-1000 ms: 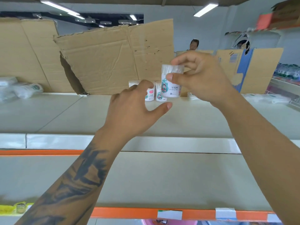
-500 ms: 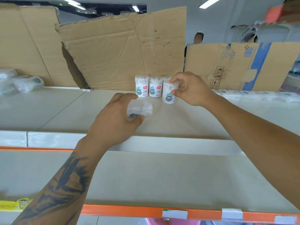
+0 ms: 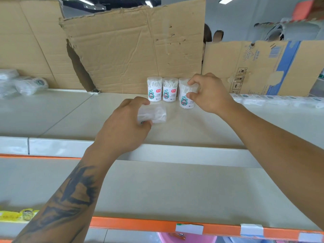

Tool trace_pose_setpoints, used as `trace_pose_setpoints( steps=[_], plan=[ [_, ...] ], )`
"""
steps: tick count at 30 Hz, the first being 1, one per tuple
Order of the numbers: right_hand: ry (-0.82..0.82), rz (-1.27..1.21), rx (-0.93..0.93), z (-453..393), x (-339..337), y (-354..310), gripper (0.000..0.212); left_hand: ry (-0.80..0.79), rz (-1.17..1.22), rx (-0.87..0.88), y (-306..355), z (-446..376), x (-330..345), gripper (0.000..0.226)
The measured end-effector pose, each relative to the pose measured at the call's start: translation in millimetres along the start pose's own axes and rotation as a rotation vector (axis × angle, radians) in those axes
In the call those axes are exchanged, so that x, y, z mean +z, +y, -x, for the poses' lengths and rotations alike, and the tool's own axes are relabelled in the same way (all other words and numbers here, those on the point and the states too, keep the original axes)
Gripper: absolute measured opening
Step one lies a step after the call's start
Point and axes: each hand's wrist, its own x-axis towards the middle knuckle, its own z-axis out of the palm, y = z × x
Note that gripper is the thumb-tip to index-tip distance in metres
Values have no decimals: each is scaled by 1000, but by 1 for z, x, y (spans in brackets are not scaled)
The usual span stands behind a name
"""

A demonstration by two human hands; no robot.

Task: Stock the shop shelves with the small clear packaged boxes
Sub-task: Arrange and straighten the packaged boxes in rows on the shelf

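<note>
Small clear boxes, each with a white printed label, are being lined up on a pale upper shelf (image 3: pixel 73 116), using the crumpled cardboard sheet (image 3: pixel 122 50) at its back as a backstop. Two boxes (image 3: pixel 162 89) stand upright, side by side, just in front of the cardboard. The right hand (image 3: pixel 210 95) pinches a third box (image 3: pixel 186 97) between thumb and fingertips just right of that pair, apparently setting it down to extend the row. Nearer the viewer than the cardboard, the left hand (image 3: pixel 122 127) curls around a fourth box (image 3: pixel 152 114) held on its side, likely next in line.
</note>
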Motion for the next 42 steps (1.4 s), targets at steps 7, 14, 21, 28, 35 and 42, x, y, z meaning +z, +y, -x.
trace_pose_setpoints(
  steps=[7,14,21,28,35,42],
  plan=[
    [12,24,-28,12,-6,-8,48,-23,60,-8,3,-2,-6,50],
    [-20,-282,-115,63,-32,-42,22,39,299,-49,12,5,-13,44],
    [-61,-707,-149,104,-38,-56,36,42,693,-15,45,17,-26,42],
    [72,-915,-125,107,-57,-65,28,-140,1099,-123,64,29,-24,42],
    [66,-870,-196,102,-71,-71,17,-191,1240,-188,75,37,-17,38],
    [140,-628,-281,70,-68,-78,17,51,564,-39,48,36,-19,28]
  ],
)
